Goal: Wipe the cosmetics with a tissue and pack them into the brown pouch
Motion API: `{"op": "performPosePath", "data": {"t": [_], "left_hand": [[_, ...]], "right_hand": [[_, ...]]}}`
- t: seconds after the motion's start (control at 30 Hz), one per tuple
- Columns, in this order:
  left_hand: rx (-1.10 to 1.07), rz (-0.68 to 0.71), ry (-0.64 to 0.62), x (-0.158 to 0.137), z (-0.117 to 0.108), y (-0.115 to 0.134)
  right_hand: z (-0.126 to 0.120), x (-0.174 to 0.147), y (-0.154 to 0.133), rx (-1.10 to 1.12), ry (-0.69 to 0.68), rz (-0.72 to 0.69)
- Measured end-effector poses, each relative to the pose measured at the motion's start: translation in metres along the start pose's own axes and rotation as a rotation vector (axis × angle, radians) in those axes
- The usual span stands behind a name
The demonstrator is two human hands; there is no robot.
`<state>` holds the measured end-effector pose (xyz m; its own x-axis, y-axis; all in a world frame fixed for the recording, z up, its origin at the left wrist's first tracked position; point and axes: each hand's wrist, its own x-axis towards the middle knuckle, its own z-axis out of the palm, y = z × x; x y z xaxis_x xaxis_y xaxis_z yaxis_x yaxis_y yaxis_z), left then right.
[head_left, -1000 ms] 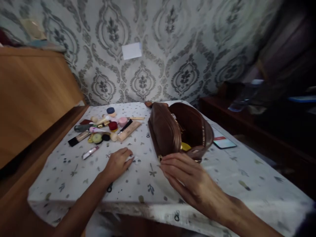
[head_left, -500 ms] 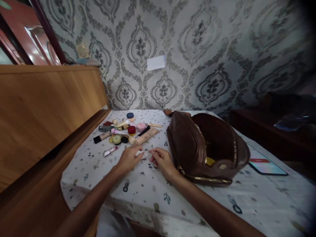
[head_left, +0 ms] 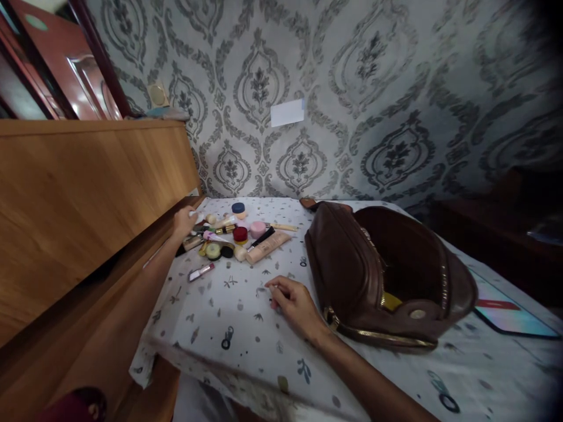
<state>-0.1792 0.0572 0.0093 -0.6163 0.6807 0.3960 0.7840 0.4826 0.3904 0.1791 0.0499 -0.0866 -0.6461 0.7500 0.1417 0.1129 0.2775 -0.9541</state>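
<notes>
At the table's far left edge, my left hand has its fingers closed, and a small whitish item, too small to name, shows at the fingertips. It is beside a pile of cosmetics. My right hand hovers over the cloth left of the brown bag, thumb and fingers pinched together; whatever is between them cannot be made out. Nearest to it lie a beige squeeze tube and a lip gloss tube. In the pile are a red-lidded jar, a pink jar and a blue-lidded jar.
The bag gapes with its zipper undone, something yellow inside. A tablet-like device lies right of it. A patterned cloth covers the table. A wooden panel borders the left; a papered wall stands behind.
My left hand has moved away from my right hand, leftward and farther back past the cosmetics. My right hand stays near its place, still pinched. The view has shifted slightly.
</notes>
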Motion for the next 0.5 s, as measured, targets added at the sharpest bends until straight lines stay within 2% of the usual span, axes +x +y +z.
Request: {"op": "performPosePath", "data": {"t": [0.1, 0.17, 0.27, 0.37, 0.5], "left_hand": [[0.079, -0.092, -0.033, 0.026, 0.000, -0.011], [0.118, -0.099, -0.098, 0.035, 0.004, -0.012], [0.154, -0.053, -0.219, 0.043, 0.016, -0.006], [0.139, 0.064, -0.346, 0.055, 0.029, -0.002], [0.114, 0.126, -0.403, 0.075, 0.040, -0.006]], "right_hand": [[0.001, 0.000, 0.001, 0.010, 0.006, 0.021], [0.002, -0.002, -0.002, 0.006, 0.009, 0.032], [0.001, -0.006, -0.008, -0.023, -0.001, 0.041], [-0.001, -0.007, -0.011, -0.065, 0.008, 0.054], [-0.002, -0.008, -0.012, -0.066, 0.007, 0.070]]}}
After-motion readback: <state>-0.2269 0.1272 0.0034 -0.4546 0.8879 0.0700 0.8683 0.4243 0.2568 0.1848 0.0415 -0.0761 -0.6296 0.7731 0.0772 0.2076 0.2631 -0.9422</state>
